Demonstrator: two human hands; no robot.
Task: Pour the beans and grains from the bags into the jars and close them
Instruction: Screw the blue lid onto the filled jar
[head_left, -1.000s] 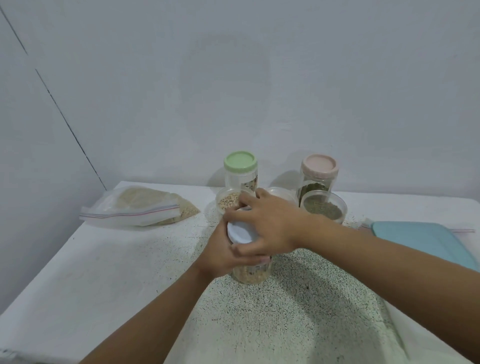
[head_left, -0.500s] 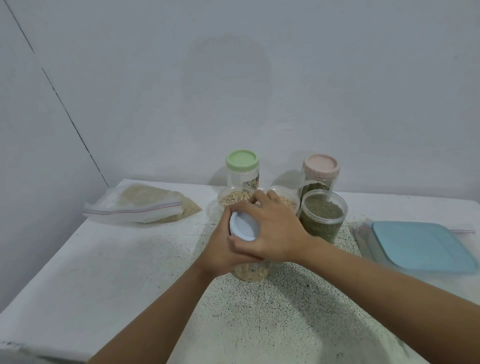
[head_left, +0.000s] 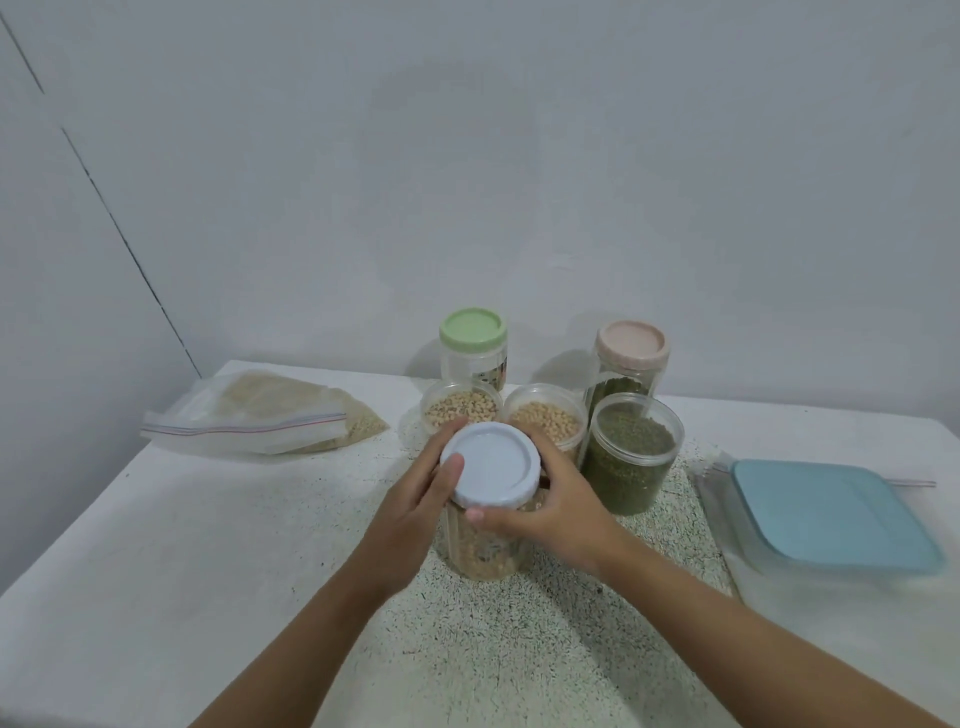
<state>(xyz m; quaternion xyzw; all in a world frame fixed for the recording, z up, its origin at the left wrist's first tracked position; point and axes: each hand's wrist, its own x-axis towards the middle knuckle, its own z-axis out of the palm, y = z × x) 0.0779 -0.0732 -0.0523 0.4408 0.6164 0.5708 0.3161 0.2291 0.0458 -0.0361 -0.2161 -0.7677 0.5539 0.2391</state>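
Note:
A clear jar of tan beans (head_left: 483, 551) stands at the table's middle with a white lid (head_left: 491, 462) on top. My left hand (head_left: 415, 509) holds the jar's left side, its thumb on the lid's edge. My right hand (head_left: 550, 509) grips the jar from the right, just under the lid. Behind it stand two lidless jars of tan beans (head_left: 460, 410) (head_left: 545, 423) and a lidless jar of green beans (head_left: 631, 452). A zip bag of pale grain (head_left: 270, 415) lies at the left.
At the back stand a green-lidded jar (head_left: 472, 343) and a pink-lidded jar (head_left: 631, 358) holding green beans. A flat container with a blue lid (head_left: 831, 514) sits at the right on a clear bag. The wall is close behind. The table's edge (head_left: 72, 545) runs along the left.
My right hand has come off the top of the white lid and moved down to the jar's right side, so the whole lid now shows. My left hand stays on the jar.

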